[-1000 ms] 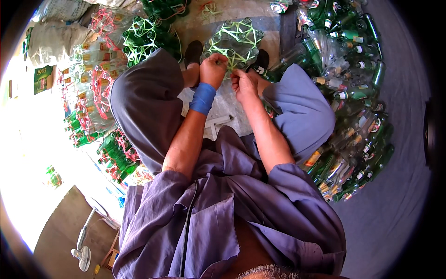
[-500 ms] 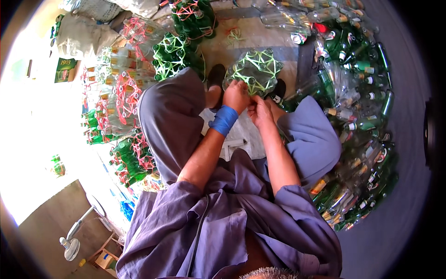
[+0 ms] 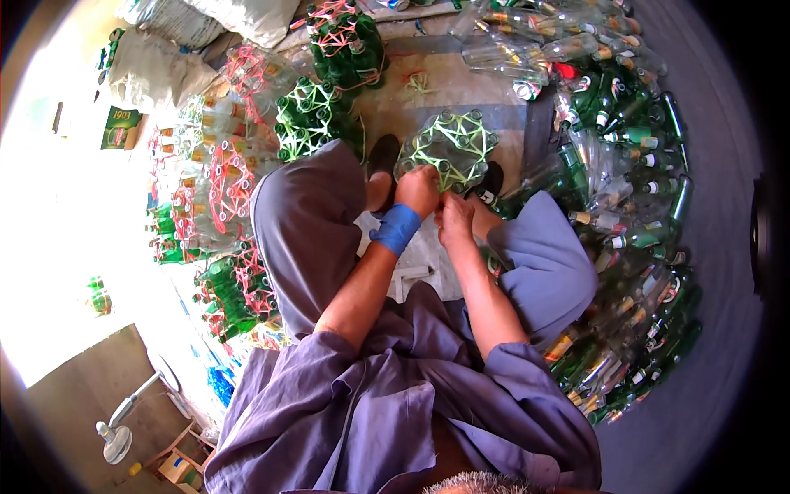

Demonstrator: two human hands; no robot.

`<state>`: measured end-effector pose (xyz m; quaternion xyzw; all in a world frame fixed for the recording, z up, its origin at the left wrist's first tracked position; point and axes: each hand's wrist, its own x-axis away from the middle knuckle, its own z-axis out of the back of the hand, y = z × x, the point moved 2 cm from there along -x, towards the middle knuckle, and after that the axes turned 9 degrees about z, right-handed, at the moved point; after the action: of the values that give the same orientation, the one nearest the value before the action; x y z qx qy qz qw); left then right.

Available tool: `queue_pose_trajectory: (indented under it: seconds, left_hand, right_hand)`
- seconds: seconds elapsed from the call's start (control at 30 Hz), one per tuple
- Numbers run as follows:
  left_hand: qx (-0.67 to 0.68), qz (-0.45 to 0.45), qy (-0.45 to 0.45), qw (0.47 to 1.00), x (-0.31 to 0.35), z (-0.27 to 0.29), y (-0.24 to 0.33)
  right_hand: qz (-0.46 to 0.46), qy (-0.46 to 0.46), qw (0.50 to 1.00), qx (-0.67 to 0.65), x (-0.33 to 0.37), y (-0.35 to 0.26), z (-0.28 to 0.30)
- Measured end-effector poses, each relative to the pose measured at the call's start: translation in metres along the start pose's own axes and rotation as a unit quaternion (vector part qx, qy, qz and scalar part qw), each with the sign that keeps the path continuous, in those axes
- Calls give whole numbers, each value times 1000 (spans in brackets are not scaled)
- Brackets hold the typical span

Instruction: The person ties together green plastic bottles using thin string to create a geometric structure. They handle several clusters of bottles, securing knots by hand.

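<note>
Between my feet stands a round bundle of clear glass bottles (image 3: 429, 142), their necks up. Light green string (image 3: 445, 170) is laced in a zigzag around the necks. My left hand (image 3: 418, 191), with a blue wrap (image 3: 397, 230) at its wrist, is closed at the bundle's near edge on the string. Just right of it, my right hand (image 3: 455, 219) pinches the string's near end, fingers pressed together. The fingertips of both hands are partly hidden, and the two hands are close together.
Green bottles tied with green string (image 3: 306, 123) and a taller red-tied bundle (image 3: 352, 58) stand ahead left. More tied bundles (image 3: 230, 181) line the left. Loose bottles (image 3: 642, 206) are heaped along the right. A loose tangle of string (image 3: 418, 81) lies on the floor beyond.
The whole scene has shifted slightly down in the picture. My right hand has drawn a little toward the left hand. Both hands stay at the bundle's near edge.
</note>
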<state>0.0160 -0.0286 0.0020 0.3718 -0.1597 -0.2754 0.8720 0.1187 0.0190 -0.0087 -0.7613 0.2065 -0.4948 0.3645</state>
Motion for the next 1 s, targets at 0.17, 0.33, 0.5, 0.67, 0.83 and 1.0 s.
queue_pose_trajectory:
  seconds: [0.17, 0.33, 0.5, 0.67, 0.83, 1.0]
  left_hand:
    - [29, -9, 11, 999, -5, -4, 6]
    - [47, 1, 23, 999, -6, -6, 3]
    - [47, 7, 38, 998, -5, -4, -9]
    - [35, 24, 34, 999, -4, -7, -1]
    - [25, 30, 25, 999, -2, -5, -2]
    - [33, 38, 19, 999, -3, -3, 8]
  right_hand:
    - [159, -52, 978, 122, -21, 22, 17]
    - [204, -16, 976, 73, -21, 29, 12]
    - [209, -30, 969, 127, -10, 18, 6]
    - [155, 3, 981, 112, -12, 16, 11]
    - [207, -65, 959, 183, -24, 31, 23]
    - [267, -75, 932, 232, -45, 43, 37]
